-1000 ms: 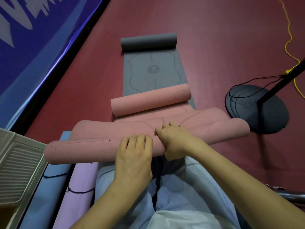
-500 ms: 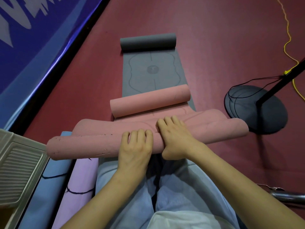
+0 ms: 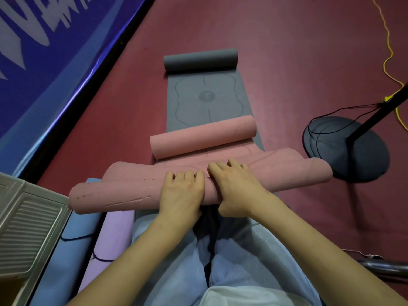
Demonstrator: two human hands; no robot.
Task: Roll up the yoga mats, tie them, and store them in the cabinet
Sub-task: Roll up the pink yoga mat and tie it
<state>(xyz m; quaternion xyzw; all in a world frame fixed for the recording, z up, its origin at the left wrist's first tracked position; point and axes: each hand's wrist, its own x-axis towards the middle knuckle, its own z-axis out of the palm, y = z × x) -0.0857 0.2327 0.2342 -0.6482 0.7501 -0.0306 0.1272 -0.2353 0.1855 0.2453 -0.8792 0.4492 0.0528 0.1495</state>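
Observation:
A pink yoga mat (image 3: 123, 195) lies across my lap, its near part rolled into a thick tube and its far end curled in a smaller roll (image 3: 203, 136). My left hand (image 3: 182, 193) presses palm-down on the near roll. Beside it my right hand (image 3: 234, 184) lies over the same roll, fingers reaching past its top onto the flat stretch. Beyond the pink mat lies a grey yoga mat (image 3: 207, 100), partly unrolled, with its far end rolled up. At my left lie a blue rolled mat (image 3: 72, 246) and a purple rolled mat (image 3: 110, 241), each tied with dark cord.
A grey ribbed cabinet panel (image 3: 26, 230) stands at the lower left. A black round stand base (image 3: 346, 149) with its pole and black cable sits on the red floor at right, with a yellow cord (image 3: 388, 60) behind. A blue banner wall runs along the left.
Both hands have pushed forward over the pink roll, and the roll has turned away from me, taking in more of the flat mat. The right hand's fingers have spread out.

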